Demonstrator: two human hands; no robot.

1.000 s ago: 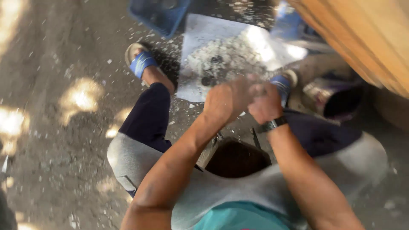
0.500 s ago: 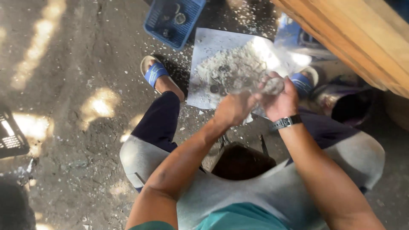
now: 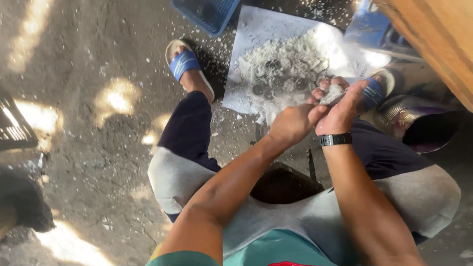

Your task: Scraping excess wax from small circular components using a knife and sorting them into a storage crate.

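Pale, crumbly lump point(image 3: 333, 92) sits pinched between both hands, held up over the near right edge of the white sheet point(image 3: 251, 44) spread on the dirt ground point(image 3: 88, 148); the left hand point(image 3: 294, 123) closes its fingers against the lump from the near side, and the right hand point(image 3: 340, 111), a black wristband point(image 3: 335, 140) on its wrist, cups it from the other, fingers curled round it; both grips are tight and narrow, closed on the same piece. By the look of it the work is well along but not done: a broad heap of white flakes and fragments point(image 3: 286, 61) already covers the middle of the sheet, with several small dark round pieces point(image 3: 273, 88) lying along its near edge, and white crumbs have scattered off the sheet's left edge onto the ground; the lump in hand is not yet fully broken or stripped, and I cannot tell how many more remain. A blue basket point(image 3: 207, 12) stands just past the sheet's far left corner; a dark round pot point(image 3: 419, 130) lies beyond its right edge, beside the person's knee; blue sandals point(image 3: 182, 64) flank the sheet; a wooden plank point(image 3: 433, 39) crosses the far right corner.
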